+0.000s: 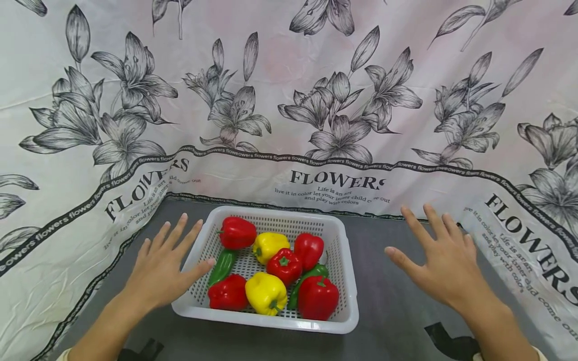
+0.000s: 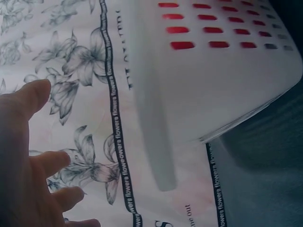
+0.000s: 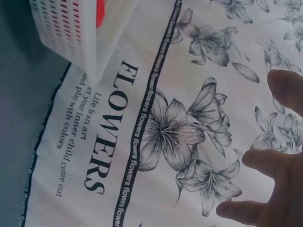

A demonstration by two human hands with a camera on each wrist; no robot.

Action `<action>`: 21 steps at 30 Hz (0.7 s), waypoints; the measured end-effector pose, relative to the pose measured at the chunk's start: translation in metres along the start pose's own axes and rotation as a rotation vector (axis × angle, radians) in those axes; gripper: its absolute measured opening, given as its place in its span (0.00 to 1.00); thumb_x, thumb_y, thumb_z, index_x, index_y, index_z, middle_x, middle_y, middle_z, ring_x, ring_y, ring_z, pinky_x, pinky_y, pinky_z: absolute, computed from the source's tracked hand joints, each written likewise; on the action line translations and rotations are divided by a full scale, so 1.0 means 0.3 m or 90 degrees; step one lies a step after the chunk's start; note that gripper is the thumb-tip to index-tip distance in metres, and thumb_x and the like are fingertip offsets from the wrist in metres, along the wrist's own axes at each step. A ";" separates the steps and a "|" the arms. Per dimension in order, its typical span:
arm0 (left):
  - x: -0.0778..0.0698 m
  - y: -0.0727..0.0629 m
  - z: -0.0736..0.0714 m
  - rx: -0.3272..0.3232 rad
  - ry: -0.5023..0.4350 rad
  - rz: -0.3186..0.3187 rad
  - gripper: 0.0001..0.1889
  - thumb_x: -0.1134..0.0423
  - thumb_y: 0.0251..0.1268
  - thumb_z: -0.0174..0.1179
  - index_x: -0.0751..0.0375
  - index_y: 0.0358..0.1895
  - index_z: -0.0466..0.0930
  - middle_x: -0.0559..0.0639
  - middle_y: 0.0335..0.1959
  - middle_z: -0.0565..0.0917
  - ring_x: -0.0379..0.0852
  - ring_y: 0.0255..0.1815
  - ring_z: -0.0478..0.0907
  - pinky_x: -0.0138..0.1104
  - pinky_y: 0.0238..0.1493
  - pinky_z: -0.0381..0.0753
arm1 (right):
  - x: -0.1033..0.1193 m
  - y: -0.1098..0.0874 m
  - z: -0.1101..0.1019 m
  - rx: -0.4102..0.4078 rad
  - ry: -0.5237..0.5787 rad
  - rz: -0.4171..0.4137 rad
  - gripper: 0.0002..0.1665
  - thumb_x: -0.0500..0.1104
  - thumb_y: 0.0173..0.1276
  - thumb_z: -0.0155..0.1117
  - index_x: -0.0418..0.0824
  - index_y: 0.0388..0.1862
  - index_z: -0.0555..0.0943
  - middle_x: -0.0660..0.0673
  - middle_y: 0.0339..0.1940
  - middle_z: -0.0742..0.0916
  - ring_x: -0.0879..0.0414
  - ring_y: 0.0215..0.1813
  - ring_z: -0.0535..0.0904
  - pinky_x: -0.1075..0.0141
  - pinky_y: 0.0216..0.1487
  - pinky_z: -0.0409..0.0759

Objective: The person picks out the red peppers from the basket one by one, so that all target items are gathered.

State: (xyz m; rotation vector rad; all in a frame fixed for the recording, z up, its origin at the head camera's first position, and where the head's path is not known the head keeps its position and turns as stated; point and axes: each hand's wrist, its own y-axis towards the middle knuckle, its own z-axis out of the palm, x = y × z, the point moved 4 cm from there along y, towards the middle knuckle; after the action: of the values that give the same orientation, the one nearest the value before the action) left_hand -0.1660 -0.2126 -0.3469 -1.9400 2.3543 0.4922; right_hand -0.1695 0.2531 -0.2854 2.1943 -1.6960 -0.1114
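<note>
A white perforated plastic basket (image 1: 347, 281) holds several red bell peppers (image 1: 318, 298), two yellow bell peppers (image 1: 266, 292) and two green peppers (image 1: 222, 266). My left hand (image 1: 160, 268) is spread with straight fingers beside the basket's left edge, its thumb overlapping the rim in the head view. To the right of the basket, my right hand (image 1: 440, 265) hovers apart from it, fingers spread and nothing in them. In the left wrist view, the basket's side wall (image 2: 222, 90) shows red through its slots. The basket's corner (image 3: 71, 42) appears in the right wrist view.
The basket stands on a dark grey surface (image 1: 379, 311). Behind it and on both sides hangs a white floral-printed cloth (image 1: 280, 180) with black borders. Black markings (image 1: 451, 343) show on the surface near the right forearm.
</note>
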 end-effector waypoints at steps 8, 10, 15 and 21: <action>0.006 -0.022 0.038 -0.001 -0.017 0.008 0.45 0.30 0.61 0.50 0.48 0.77 0.51 0.60 0.76 0.48 0.71 0.71 0.47 0.73 0.59 0.44 | 0.013 -0.012 0.042 0.019 0.028 -0.010 0.49 0.65 0.67 0.57 0.57 0.79 0.46 0.35 0.77 0.51 0.27 0.72 0.42 0.21 0.53 0.40; 0.006 -0.026 0.044 -0.006 -0.019 0.012 0.45 0.30 0.61 0.51 0.49 0.76 0.53 0.60 0.76 0.49 0.71 0.71 0.48 0.72 0.59 0.45 | 0.016 -0.013 0.049 0.017 0.037 -0.013 0.49 0.65 0.66 0.58 0.57 0.79 0.47 0.35 0.77 0.51 0.27 0.72 0.43 0.21 0.54 0.40; 0.007 -0.042 0.061 -0.008 -0.027 0.017 0.45 0.30 0.59 0.53 0.50 0.75 0.56 0.59 0.76 0.51 0.69 0.71 0.50 0.72 0.59 0.47 | 0.027 -0.013 0.066 0.013 0.045 -0.028 0.49 0.65 0.66 0.59 0.58 0.79 0.48 0.35 0.77 0.53 0.27 0.72 0.45 0.22 0.54 0.43; 0.020 -0.060 0.082 -0.015 -0.040 0.020 0.44 0.32 0.59 0.55 0.49 0.75 0.57 0.58 0.76 0.52 0.69 0.70 0.51 0.72 0.59 0.48 | 0.041 -0.010 0.092 0.018 0.061 -0.044 0.49 0.64 0.65 0.60 0.60 0.79 0.48 0.37 0.77 0.54 0.27 0.71 0.47 0.22 0.55 0.42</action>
State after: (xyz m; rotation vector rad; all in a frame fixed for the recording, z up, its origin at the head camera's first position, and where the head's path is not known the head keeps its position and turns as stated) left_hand -0.1538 -0.2145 -0.3754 -1.8705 2.3556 0.5759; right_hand -0.1710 0.2356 -0.3101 2.2427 -1.5798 -0.0003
